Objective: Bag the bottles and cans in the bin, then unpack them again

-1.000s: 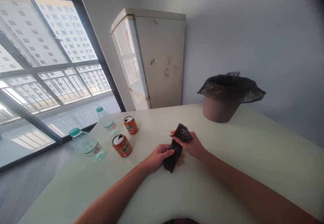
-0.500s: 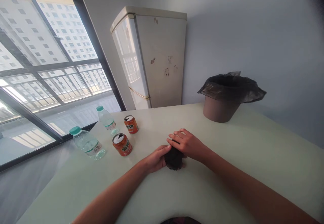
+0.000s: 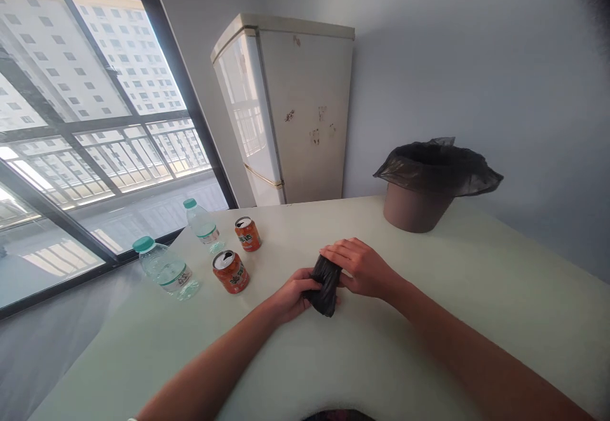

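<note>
Fingers of the left hand (image 3: 291, 295) and right hand (image 3: 366, 270) grip black plastic (image 3: 327, 286), more exposed than before; pale surface (image 3: 295, 370) across lower frame, fridge (image 3: 307, 87) upper centre.

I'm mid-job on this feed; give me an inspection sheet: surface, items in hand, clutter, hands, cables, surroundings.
Surface: pale, smooth table.
Job's things: crumpled black plastic held between both hands.
Clutter: near bottle and far bottle, both clear and green-capped; near can and far can, both orange, tops opened; brown bin with a dark liner folded over its rim.
Hands: left hand grips the plastic's lower part, thumb on top; right hand grasps its upper end.
Cables: nothing seen.
Surroundings: fridge with marked side, grey wall, large dark-framed window.
</note>
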`<action>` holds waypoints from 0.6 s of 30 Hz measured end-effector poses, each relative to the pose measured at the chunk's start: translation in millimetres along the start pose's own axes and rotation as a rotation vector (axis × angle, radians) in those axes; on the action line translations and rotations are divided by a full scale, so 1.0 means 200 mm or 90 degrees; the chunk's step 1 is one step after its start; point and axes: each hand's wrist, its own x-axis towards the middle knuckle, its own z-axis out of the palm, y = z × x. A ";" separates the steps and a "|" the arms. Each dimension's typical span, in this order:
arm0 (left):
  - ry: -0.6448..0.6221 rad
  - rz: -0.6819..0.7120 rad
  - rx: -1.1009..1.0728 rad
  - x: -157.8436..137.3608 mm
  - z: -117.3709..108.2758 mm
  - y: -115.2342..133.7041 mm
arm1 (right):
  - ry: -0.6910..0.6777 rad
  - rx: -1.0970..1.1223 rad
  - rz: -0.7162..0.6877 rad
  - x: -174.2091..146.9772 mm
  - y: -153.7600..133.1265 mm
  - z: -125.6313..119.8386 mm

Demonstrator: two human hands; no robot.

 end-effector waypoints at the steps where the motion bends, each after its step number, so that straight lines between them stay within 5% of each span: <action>1: 0.026 0.019 0.009 0.00 0.00 0.00 | -0.011 0.067 0.016 -0.01 0.01 -0.01; 7: 0.110 0.141 0.202 0.02 0.02 -0.01 | 0.028 0.561 0.347 -0.03 0.07 0.02; 9: 0.110 0.151 0.261 0.02 0.02 0.00 | -0.010 0.661 0.379 -0.01 0.05 0.04; 13: 0.110 0.163 0.267 0.01 0.02 0.00 | 0.036 0.683 0.366 0.02 0.00 0.09; 18: 0.122 0.144 0.200 0.02 0.03 -0.02 | 0.167 0.729 0.453 0.02 0.00 0.12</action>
